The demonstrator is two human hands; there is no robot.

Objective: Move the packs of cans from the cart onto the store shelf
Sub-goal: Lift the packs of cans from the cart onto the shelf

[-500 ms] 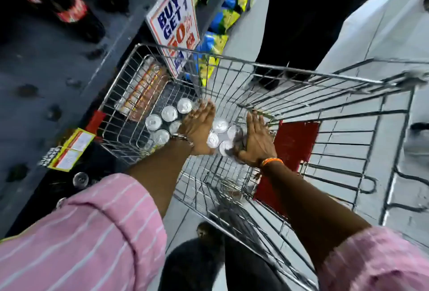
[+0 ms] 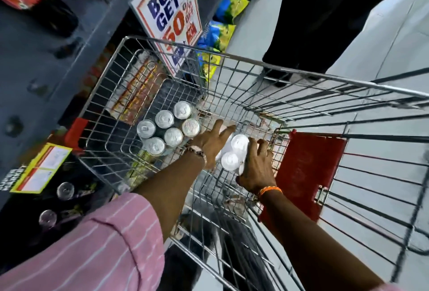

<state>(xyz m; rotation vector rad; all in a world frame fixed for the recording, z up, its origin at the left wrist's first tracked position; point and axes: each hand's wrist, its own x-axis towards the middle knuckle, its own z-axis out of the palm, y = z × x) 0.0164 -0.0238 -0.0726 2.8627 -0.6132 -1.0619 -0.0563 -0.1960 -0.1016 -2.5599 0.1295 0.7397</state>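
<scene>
Two packs of cans in the cart (image 2: 290, 67): near pack (image 2: 234, 153) upright on the basket floor, clasped between left hand (image 2: 210, 143) and right hand (image 2: 255, 170), fingers curled on its sides. Second pack (image 2: 168, 128) just left, untouched. Shelf (image 2: 46, 63) lies further left.

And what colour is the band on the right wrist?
Orange, on the right hand's wristband, seen in the head view.

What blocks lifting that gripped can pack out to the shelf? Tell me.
Nothing visible sits above the can pack held between the left hand and right hand. On the way to the shelf stand the six-pack and the cart wall, so it must be lifted over both.
</scene>
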